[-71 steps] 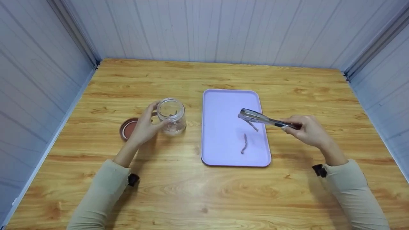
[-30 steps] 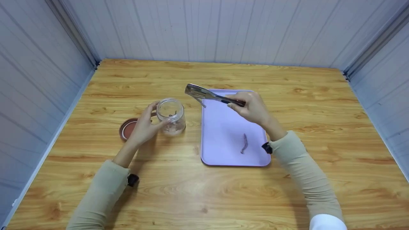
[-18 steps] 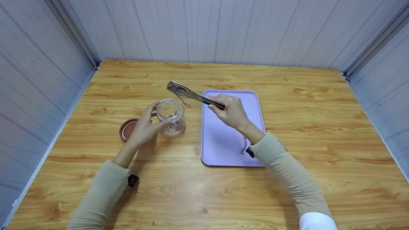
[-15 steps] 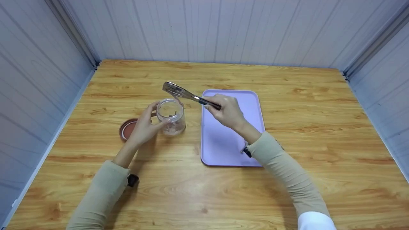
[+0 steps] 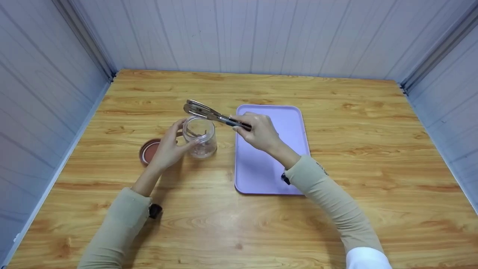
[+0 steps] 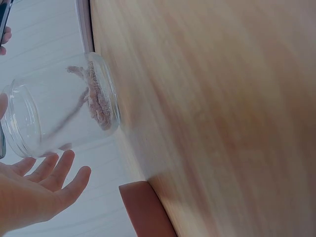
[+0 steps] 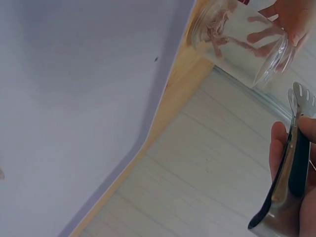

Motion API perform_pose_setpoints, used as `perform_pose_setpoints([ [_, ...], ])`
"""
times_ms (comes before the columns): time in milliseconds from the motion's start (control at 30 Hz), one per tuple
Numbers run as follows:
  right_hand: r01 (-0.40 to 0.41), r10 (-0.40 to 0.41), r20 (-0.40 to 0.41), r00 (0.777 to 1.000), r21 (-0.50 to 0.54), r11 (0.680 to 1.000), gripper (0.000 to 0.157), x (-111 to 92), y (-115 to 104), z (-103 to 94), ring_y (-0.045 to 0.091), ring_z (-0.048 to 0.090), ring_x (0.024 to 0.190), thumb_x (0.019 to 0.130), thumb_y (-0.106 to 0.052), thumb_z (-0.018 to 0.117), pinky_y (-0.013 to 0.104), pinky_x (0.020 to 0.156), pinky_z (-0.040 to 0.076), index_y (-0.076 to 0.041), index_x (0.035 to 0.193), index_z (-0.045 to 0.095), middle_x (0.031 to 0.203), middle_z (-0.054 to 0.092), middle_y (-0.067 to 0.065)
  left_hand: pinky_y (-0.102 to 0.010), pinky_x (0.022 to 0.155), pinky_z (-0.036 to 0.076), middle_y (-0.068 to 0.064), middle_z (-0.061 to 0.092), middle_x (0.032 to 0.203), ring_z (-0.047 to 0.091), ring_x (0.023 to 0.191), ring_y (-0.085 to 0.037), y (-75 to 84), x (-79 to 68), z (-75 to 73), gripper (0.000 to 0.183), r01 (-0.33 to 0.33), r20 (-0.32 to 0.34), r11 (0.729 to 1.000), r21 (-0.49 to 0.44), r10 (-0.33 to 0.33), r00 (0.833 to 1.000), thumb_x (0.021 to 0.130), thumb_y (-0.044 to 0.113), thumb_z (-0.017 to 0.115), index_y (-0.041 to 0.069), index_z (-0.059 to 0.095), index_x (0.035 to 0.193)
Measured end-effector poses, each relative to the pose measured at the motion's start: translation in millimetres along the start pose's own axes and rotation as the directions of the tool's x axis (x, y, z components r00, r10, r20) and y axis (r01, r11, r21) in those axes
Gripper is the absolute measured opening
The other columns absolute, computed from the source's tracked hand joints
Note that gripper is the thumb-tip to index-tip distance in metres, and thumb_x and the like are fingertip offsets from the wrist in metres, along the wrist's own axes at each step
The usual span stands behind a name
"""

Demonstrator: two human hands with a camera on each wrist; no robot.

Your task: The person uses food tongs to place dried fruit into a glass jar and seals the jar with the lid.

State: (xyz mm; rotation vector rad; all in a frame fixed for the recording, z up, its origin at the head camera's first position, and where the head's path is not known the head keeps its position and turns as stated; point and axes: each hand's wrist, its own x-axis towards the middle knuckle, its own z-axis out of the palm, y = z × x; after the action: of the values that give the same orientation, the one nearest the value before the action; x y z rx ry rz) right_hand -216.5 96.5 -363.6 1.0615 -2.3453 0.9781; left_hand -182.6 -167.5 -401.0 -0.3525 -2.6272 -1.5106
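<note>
My left hand grips a clear jar near its rim, thumb on one side and fingers on the other. The jar stands uncapped on the table. Inside, several thin, twisted reddish-brown strips lie on the bottom, and one leans up along the wall. My right hand holds metal tongs with dark handles above the jar's mouth. The tongs' slotted tips stand slightly apart, with nothing between them. A sliver of another strip shows on the tray in the right wrist view; my right forearm hides it in the head view.
A lilac tray lies right of the jar, under my right arm. The reddish-brown lid rests on the wooden table left of the jar, partly behind my left hand. Pale panel walls close off the back and sides.
My right hand has carried the tongs left from the tray to over the jar. The strip they held has dropped into the jar, and their tips have parted. My left hand stays put.
</note>
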Motion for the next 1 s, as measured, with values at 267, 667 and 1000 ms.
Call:
perform_pose_setpoints([
  [267,-0.023,0.022,0.026,0.999,0.02,1.0,0.026,-5,9,-20.9,0.008,0.041,0.055,0.081,-0.014,0.064,0.025,0.047,0.035,-0.005,0.106,0.065,0.072,0.058,0.001,-0.044,0.095,0.031,-0.015,0.038,0.129,0.037,0.115,-0.028,1.0,-0.7,-1.1,0.076,0.026,0.013,1.0,0.01,-0.026,1.0,0.076,0.035,0.068,0.004,0.031,0.134],
  [667,-0.018,0.018,0.063,0.998,-0.002,1.0,0.032,-24,22,-64.3,0.011,0.043,0.057,0.08,-0.018,0.065,0.025,0.047,0.034,-0.006,0.11,0.063,0.081,0.06,0.005,-0.045,0.094,0.031,-0.015,0.036,0.13,0.037,0.115,-0.029,-1.7,-1.2,-1.1,0.077,0.031,0.02,0.999,0.014,-0.031,0.999,0.076,0.038,0.067,0.005,0.03,0.135],
  [1000,-0.002,0.008,0.105,0.994,-0.055,0.998,0.034,-65,33,-109.4,0.009,0.047,0.06,0.076,-0.015,0.067,0.024,0.047,0.039,-0.004,0.108,0.062,0.088,0.062,0.008,-0.044,0.095,0.03,-0.015,0.036,0.129,0.035,0.116,-0.028,-1.1,-0.5,-0.8,0.075,0.019,0.023,1.0,0.018,-0.019,1.0,0.077,0.034,0.068,0.004,0.029,0.134],
])
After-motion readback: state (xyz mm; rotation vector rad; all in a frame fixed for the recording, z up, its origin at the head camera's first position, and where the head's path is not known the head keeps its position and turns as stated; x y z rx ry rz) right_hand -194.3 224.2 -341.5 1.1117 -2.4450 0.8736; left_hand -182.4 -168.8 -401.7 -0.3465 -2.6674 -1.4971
